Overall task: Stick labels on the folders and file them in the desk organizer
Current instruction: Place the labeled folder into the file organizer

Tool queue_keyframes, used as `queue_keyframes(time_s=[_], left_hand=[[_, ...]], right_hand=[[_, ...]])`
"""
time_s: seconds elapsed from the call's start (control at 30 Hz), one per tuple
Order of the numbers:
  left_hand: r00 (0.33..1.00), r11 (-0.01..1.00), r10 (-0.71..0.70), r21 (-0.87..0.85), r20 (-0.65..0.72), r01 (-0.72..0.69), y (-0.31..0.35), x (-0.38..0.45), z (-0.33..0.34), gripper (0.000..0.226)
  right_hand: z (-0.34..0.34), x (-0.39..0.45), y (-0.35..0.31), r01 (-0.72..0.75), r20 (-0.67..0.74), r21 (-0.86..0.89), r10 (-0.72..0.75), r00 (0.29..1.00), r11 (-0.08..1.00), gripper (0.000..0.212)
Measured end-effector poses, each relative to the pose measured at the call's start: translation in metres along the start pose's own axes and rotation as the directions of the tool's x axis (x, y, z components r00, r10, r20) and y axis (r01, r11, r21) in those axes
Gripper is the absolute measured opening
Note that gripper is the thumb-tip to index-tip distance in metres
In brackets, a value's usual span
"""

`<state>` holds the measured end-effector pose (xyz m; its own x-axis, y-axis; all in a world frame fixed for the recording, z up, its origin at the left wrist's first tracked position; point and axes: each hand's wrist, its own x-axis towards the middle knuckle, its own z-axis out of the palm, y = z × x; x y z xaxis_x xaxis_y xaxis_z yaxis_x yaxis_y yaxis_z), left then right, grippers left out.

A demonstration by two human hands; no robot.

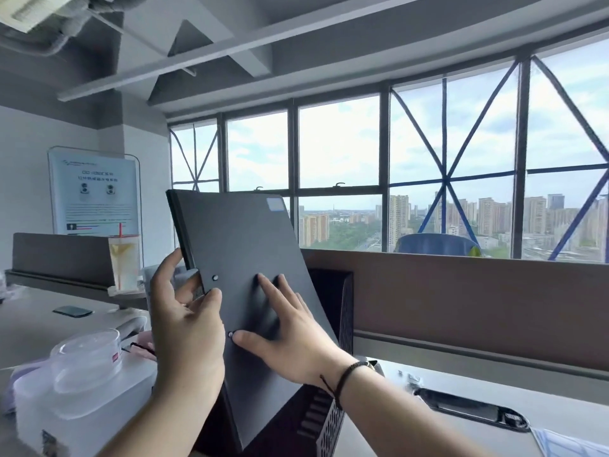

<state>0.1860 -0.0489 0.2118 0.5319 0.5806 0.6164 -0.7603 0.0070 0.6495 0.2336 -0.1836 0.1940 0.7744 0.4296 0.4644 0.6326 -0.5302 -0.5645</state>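
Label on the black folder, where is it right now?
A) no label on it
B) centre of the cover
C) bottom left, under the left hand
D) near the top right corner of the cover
D: the pale label sits near the upper right corner of the black folder, well above both hands.

An office on a high floor is shown. A long band of dark-framed windows [395, 153] fills the right and centre of the frame, and apartment towers [494, 216] and treetops are seen far below through the glass. Pale desks [39, 321] are separated by a brown partition panel [461, 301] at middle right. A cable port [471, 410] is set into the desk surface at lower right. A printed information banner [94, 189] is stood against the wall at left. Exposed beams and ducts [59, 34] are seen overhead. A blue chair back [435, 244] is visible behind the partition.
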Motion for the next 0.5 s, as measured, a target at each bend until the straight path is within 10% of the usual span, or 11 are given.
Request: queue_keyframes(time_s=[0.5], left_hand=[[0.995, 0.988, 0.018, 0.148, 0.101, -0.033, -0.068, -0.026, 0.038, 0.087]], right_hand=[[0.004, -0.001, 0.064, -0.097, -0.013, 0.293, 0.105, 0.994, 0.951, 0.111]])
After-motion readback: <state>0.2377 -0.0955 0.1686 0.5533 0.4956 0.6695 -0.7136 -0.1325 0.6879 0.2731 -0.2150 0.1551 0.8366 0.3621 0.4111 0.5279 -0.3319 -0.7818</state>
